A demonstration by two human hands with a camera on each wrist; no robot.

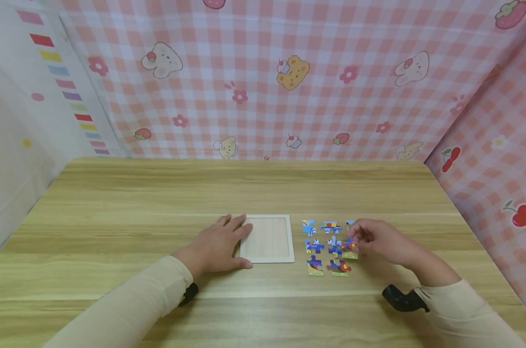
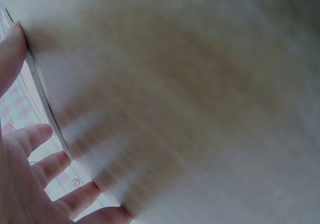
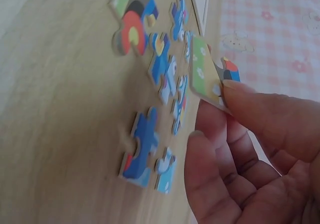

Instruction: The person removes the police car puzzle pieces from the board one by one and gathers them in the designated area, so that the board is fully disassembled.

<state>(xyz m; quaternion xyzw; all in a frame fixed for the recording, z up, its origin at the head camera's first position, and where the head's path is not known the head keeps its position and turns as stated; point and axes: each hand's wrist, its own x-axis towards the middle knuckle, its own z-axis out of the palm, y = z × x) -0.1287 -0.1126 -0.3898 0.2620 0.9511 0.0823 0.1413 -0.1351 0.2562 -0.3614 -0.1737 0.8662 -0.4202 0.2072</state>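
In the head view my left hand (image 1: 219, 244) lies with spread, fairly straight fingers on the left edge of a pale square puzzle tray (image 1: 290, 241). The left wrist view shows its fingertips (image 2: 90, 186) touching the tray's side. My right hand (image 1: 377, 241) pinches a puzzle piece (image 1: 351, 251) between thumb and finger, raised over the table. In the right wrist view that held puzzle piece (image 3: 206, 73) is tilted, with green, yellow and some blue on it. Several loose puzzle pieces (image 1: 315, 246) lie in rough rows between the tray and my right hand; one is partly hidden by that hand.
The wood-grain table (image 1: 180, 183) carries the tray and pieces. A pink checked curtain (image 1: 254, 72) hangs behind its far edge, with another cherry-printed cloth (image 1: 502, 159) along the right side. Black wrist devices (image 1: 404, 298) show under both sleeves.
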